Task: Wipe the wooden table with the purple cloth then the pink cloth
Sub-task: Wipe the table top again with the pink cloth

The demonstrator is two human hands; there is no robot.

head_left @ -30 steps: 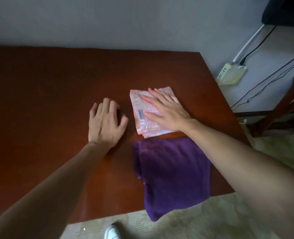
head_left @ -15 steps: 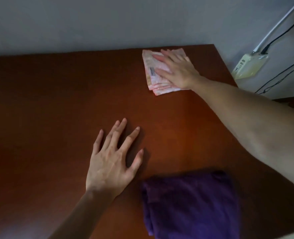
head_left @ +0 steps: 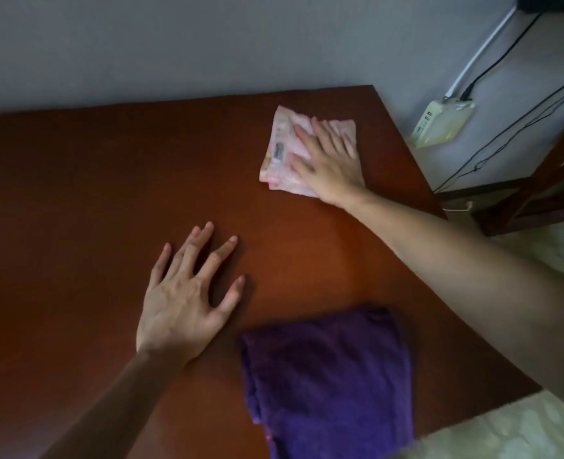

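Pressing the pink cloth [head_left: 282,150] flat near the table's [head_left: 75,193] far right corner, the right hand [head_left: 327,160] lies open, palm down on it, fingers spread. So it looks like the pink stage, the second half of the job. The purple cloth [head_left: 327,376] sits folded at the near edge, right side, hanging off a bit, nobody touching it. Left hand [head_left: 184,299] is open too, flat on bare wood just left of it, holding nothing. Most of the left side probably still needs a pass.
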